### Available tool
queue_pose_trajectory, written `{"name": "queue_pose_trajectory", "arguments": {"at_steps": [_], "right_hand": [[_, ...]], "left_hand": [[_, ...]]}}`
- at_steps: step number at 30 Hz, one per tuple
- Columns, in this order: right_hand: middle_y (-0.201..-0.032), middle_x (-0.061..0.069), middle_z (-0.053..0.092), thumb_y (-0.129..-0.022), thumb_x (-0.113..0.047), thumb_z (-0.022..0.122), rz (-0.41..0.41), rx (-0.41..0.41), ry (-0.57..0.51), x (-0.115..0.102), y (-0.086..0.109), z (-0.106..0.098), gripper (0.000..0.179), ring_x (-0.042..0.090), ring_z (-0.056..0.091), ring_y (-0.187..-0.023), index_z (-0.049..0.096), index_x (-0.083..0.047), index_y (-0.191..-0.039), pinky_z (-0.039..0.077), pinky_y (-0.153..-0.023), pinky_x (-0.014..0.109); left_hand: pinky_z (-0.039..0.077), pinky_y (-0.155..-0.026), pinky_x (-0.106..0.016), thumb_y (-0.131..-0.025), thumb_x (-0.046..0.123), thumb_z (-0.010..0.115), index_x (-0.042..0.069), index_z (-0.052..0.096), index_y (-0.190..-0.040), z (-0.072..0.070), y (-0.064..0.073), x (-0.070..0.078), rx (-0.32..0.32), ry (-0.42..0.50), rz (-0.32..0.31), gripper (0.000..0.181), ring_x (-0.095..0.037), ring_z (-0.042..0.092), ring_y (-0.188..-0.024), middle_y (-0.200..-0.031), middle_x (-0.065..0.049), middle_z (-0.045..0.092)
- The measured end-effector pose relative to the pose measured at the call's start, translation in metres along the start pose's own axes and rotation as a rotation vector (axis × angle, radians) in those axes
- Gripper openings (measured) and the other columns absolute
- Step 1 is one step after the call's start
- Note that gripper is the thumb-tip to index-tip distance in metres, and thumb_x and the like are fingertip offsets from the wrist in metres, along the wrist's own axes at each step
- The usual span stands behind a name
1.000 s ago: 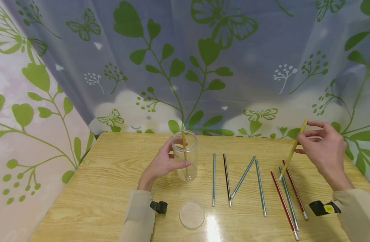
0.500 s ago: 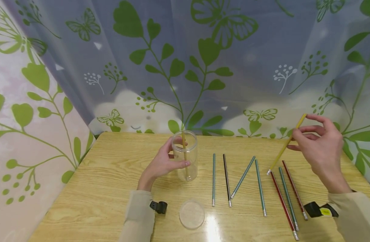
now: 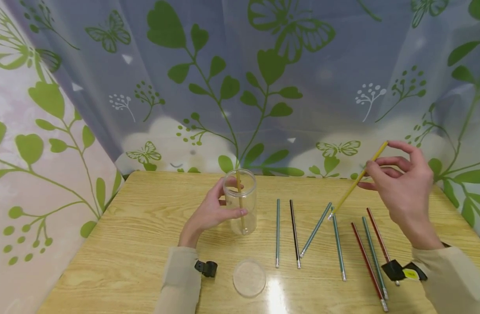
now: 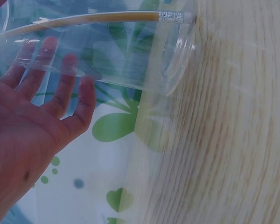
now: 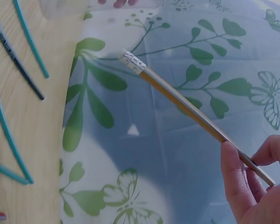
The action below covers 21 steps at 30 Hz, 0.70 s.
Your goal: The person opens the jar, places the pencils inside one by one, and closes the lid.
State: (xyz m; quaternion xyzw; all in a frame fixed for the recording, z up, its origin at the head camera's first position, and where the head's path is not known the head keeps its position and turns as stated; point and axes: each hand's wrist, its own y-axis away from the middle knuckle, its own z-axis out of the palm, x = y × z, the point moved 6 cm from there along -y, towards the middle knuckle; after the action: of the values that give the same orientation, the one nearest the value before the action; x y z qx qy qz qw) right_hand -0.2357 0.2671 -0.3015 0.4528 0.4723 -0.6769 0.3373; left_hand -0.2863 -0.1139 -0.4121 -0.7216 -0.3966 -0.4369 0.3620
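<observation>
Right of centre, the right grip (image 3: 407,192) pinches 1 yellow pencil (image 3: 349,191) near its upper end, eraser (image 3: 330,216) slanting down-left, forearm (image 3: 451,279) angled from lower right; mid-frame, the left grip (image 3: 211,211) holds an upright jar (image 3: 250,220) containing a 2nd pencil (image 3: 240,199).

Yellow pencil (image 3: 351,188), blue cloth (image 3: 232,52) with green leaves

The head view is bright, with white glare (image 3: 276,297) on the table (image 3: 126,244); both wrist views are dimmer, bluish, with pencils (image 5: 33,43) bowing at the right one's edge.
</observation>
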Motion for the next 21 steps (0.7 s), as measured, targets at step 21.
{"name": "queue_pose_trajectory", "arguments": {"at_steps": [21], "right_hand": [[-0.082,0.011,0.062,-0.084,0.016,0.065,-0.190,0.028,-0.155,-0.040,0.006,0.048,0.052,0.021,0.066,-0.060,0.054,-0.008,-0.129,0.061,-0.055,0.034]], "left_hand": [[0.047,-0.095,-0.043,-0.082,0.023,0.085,0.019,0.046,-0.144,0.000,0.000,0.000,0.006,-0.019,0.003,0.073,-0.027,0.053,-0.122,-0.143,-0.008,0.056]]}}
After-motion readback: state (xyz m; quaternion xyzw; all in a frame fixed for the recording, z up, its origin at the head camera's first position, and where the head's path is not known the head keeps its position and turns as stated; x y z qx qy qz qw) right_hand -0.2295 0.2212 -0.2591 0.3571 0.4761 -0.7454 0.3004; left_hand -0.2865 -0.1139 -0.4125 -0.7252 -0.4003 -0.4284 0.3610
